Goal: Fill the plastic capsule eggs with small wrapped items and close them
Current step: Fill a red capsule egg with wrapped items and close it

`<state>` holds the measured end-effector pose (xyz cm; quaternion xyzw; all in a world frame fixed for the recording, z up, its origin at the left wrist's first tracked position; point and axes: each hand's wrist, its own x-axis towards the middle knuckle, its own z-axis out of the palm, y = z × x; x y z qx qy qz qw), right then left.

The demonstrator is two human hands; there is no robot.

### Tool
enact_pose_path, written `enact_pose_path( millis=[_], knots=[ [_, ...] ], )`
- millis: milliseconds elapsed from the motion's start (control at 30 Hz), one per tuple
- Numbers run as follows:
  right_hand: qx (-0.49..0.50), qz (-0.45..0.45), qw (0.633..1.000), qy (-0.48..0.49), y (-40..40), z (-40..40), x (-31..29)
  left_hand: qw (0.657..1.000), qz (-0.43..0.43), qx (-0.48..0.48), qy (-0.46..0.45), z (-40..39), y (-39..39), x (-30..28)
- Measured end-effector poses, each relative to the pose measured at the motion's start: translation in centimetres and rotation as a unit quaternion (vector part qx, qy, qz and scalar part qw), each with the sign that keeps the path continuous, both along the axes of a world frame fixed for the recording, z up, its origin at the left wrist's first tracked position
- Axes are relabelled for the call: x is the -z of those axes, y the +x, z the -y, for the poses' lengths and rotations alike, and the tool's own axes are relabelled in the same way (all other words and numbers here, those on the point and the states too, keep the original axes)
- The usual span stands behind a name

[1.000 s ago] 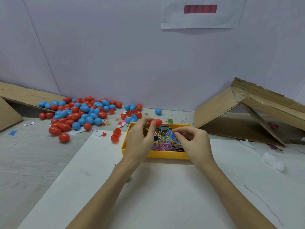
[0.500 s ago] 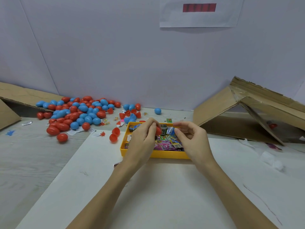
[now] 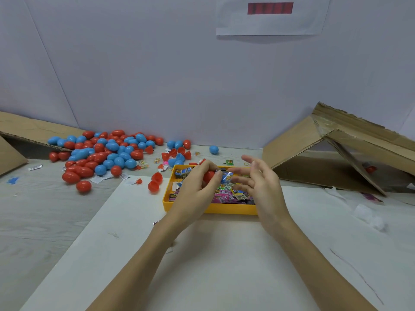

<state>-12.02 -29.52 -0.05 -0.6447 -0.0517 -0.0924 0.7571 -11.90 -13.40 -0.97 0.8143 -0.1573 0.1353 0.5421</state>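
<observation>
Left hand (image 3: 193, 189) is curled round a red capsule half (image 3: 208, 176), held above the yellow tray (image 3: 224, 208), knuckles toward the camera, forearm running in from bottom centre. Right hand (image 3: 258, 182) sits just beside it with its upper fingers spread and straight; fingertips at a blue wrapped item (image 3: 225, 176) right at the mouth of the red half — whether it is pinched or only pushed in, cannot tell, motion blur there.

Half a second ago the right fingers were bunched in a tight pinch and the blue wrapper was hardly visible; now they have fanned out and the wrapper shows between the two hands. Left hand in almost the same spot, red half slightly lower.

Tray lies on the white sheet (image 3: 224, 265), full of wrapped items (image 3: 226, 194), its near wall just past both wrists. An open red egg (image 3: 155, 182) lies just left of the tray. The pile of red and blue eggs (image 3: 105, 151) lies well apart at far left. Cardboard box (image 3: 336, 153) on its side at right — bare sheet between it and the right hand. Wall close behind the tray.
</observation>
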Motion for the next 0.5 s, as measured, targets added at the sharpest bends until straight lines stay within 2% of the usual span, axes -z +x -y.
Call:
enact_pose_path(
  millis=[133, 267, 367, 433, 500],
  knots=[
    [-0.035, 0.006, 0.996, -0.077, 0.0, 0.2, 0.3, 1.0, 0.01, 0.006, 0.016, 0.0, -0.1, 0.0],
    [-0.028, 0.033, 0.988, -0.149, 0.0, 0.2, 0.8, 0.999, 0.034, 0.005, 0.033, -0.1, -0.1, 0.0],
    [-0.026, 0.032, 0.985, -0.168, 0.0, 0.5, 0.7, 0.998, 0.045, -0.002, 0.047, -0.1, 0.0, 0.1],
    [-0.04, 0.029, 0.981, -0.186, 0.0, 0.8, 0.6, 0.995, 0.065, 0.003, 0.075, -0.3, 0.1, 0.2],
    [-0.04, 0.046, 0.965, -0.256, 0.0, 1.1, 0.5, 0.989, 0.085, 0.013, 0.124, -0.5, 0.1, 0.4]
  ],
)
